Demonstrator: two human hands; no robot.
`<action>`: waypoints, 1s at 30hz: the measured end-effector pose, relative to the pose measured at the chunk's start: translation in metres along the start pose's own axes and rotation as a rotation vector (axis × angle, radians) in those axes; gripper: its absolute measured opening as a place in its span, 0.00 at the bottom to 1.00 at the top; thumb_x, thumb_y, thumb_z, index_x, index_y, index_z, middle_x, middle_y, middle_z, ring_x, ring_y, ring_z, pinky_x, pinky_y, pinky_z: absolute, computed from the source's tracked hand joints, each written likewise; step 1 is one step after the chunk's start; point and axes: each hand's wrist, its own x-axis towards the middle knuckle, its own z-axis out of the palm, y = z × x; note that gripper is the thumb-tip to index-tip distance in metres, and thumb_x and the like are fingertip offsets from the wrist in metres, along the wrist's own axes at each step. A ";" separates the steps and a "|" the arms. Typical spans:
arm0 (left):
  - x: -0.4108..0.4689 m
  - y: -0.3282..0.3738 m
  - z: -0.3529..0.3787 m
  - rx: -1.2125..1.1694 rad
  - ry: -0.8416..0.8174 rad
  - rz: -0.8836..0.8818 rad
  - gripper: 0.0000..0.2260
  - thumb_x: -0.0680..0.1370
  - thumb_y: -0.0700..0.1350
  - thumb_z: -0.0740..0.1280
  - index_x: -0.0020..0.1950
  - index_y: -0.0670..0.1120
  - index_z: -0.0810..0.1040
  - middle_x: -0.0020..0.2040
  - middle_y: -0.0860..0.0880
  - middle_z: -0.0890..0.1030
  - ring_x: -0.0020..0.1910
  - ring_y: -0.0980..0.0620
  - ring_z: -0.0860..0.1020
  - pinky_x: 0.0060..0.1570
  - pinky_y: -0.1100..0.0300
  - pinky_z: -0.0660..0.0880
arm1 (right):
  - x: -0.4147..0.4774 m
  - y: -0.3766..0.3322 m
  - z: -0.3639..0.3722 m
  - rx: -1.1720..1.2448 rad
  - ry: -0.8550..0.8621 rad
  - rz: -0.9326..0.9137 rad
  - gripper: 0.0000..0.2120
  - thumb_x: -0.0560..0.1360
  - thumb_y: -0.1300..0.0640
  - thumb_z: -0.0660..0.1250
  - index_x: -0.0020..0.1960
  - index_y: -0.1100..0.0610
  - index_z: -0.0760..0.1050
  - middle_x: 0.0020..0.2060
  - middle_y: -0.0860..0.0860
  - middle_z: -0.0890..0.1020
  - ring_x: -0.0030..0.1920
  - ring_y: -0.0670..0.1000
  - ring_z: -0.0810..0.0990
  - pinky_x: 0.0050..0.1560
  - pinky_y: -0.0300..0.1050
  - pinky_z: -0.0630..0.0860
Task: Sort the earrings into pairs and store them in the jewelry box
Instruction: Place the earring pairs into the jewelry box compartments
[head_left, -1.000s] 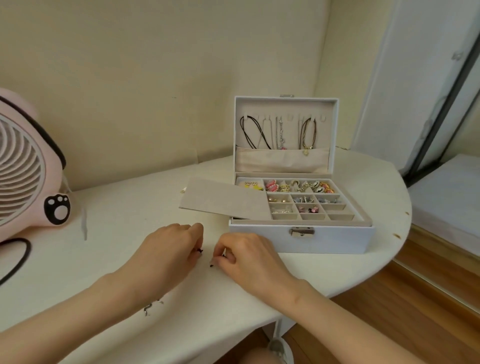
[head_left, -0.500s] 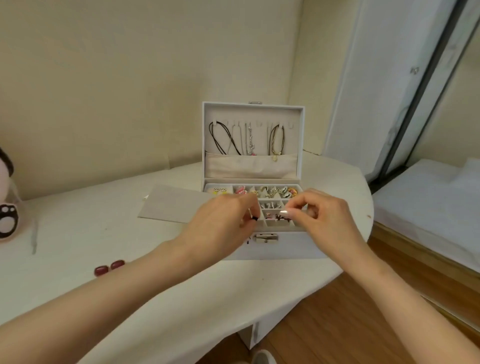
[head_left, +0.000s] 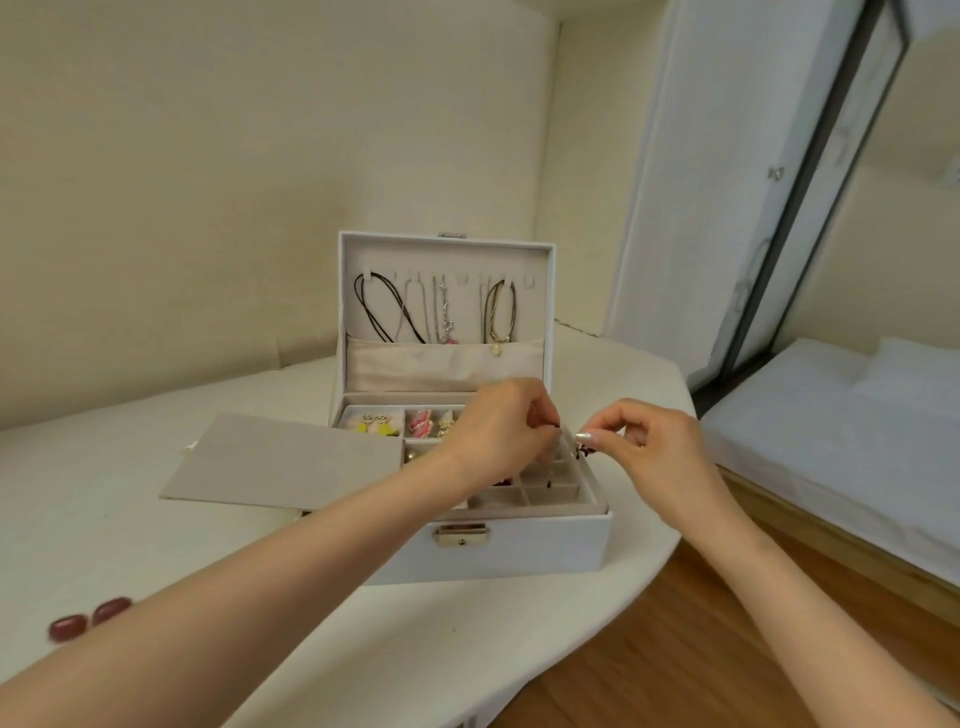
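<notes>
Head view — left hand (head_left: 498, 427) and right hand (head_left: 655, 448) each pinch what looks like a small dark earring (head_left: 585, 451) above the jewelry box (head_left: 519, 557). This is probably the storing step — next, lower both together into one free compartment (head_left: 501, 500).

the box (head_left: 519, 551) sits on the table (head_left: 156, 519) near its right edge, lid (head_left: 447, 254) upright behind, necklaces (head_left: 441, 312) hanging inside it. a pad (head_left: 280, 462) lies left of the box, overlapping the tray (head_left: 550, 493). over the tray's right side, left hand (head_left: 498, 431) and right hand (head_left: 654, 447) each pinch a stud (head_left: 584, 452). two oval pieces (head_left: 88, 618) lie front left. a bed (head_left: 831, 441) stands right of the table.
</notes>
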 end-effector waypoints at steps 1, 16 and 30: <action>0.000 -0.002 0.002 0.014 -0.010 0.000 0.02 0.75 0.41 0.66 0.46 0.45 0.77 0.41 0.49 0.81 0.38 0.54 0.77 0.36 0.65 0.72 | 0.001 0.001 0.000 0.006 0.001 -0.002 0.03 0.71 0.58 0.71 0.39 0.52 0.80 0.36 0.47 0.82 0.29 0.41 0.72 0.35 0.32 0.69; -0.014 -0.014 -0.001 0.502 -0.007 0.083 0.08 0.75 0.52 0.66 0.48 0.48 0.77 0.50 0.49 0.76 0.53 0.50 0.72 0.43 0.59 0.66 | 0.007 -0.001 0.020 -0.046 -0.084 0.046 0.02 0.70 0.57 0.73 0.39 0.54 0.82 0.30 0.43 0.77 0.29 0.33 0.72 0.33 0.35 0.63; -0.029 -0.014 -0.011 0.443 -0.107 0.154 0.16 0.75 0.37 0.58 0.53 0.55 0.79 0.51 0.51 0.73 0.55 0.53 0.68 0.39 0.62 0.53 | 0.001 0.005 0.015 -0.170 -0.065 -0.036 0.06 0.74 0.56 0.68 0.45 0.46 0.81 0.38 0.43 0.76 0.34 0.41 0.71 0.37 0.32 0.65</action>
